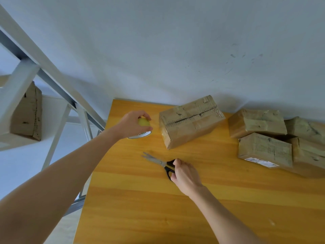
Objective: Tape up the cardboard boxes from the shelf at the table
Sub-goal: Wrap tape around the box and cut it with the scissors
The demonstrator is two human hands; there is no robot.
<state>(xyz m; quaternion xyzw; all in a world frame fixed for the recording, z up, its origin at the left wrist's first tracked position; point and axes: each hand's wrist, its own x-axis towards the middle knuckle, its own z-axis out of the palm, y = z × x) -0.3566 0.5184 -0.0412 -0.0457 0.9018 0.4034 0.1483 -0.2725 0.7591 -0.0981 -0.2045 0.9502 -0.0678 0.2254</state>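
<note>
A cardboard box (191, 120) covered in tape stands near the far edge of the yellow wooden table (158, 208). Left of it, my left hand (131, 125) grips a yellowish roll of tape (143, 128) that rests on the table. A pair of scissors (158, 162) with black and yellow handles lies in front of the box, blades pointing left. My right hand (184, 175) holds the scissors by the handles against the tabletop.
Several taped cardboard boxes (263, 138) are piled at the table's right end by the wall. A white metal shelf (35, 85) stands to the left, with one more cardboard box (28, 113) on it.
</note>
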